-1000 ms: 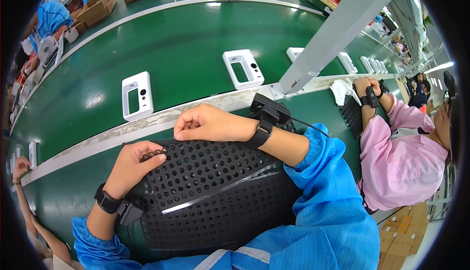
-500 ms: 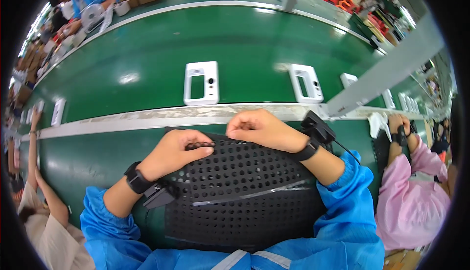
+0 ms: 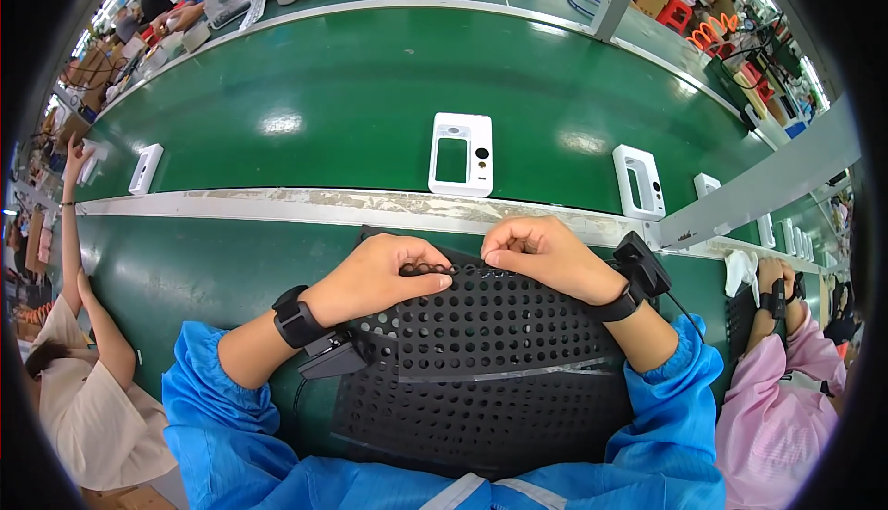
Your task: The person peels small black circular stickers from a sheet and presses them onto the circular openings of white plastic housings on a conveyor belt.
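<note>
While two black perforated sheets overlap on the near green table [image 3: 213, 274], the upper sheet [image 3: 490, 330] lies between the two hands and the lower sheet [image 3: 481, 417] shows on its near side, closer to the wearer. One clear shiny strip [image 3: 504, 373] runs along the upper sheet's near edge.

The left hand [image 3: 384, 274] is narrow, its thumb and curled fingers closed over the upper sheet's far left corner. The right hand [image 3: 546, 253] is also narrow, its thumb and forefinger drawn together at the middle of the far edge; I cannot tell whether the edge sits between them. Each wrist wears one black band, with one black box attached.

Beyond one pale rail [image 3: 277, 203], two white frames stand out on the far green surface [image 3: 324, 94]: a middle frame [image 3: 476, 182] and a right frame [image 3: 655, 207]. One smaller frame [image 3: 145, 169] lies to the left; more line the far right, too small to count surely. One grey post [image 3: 786, 182] slants at right, near one white cloth [image 3: 740, 271].
</note>
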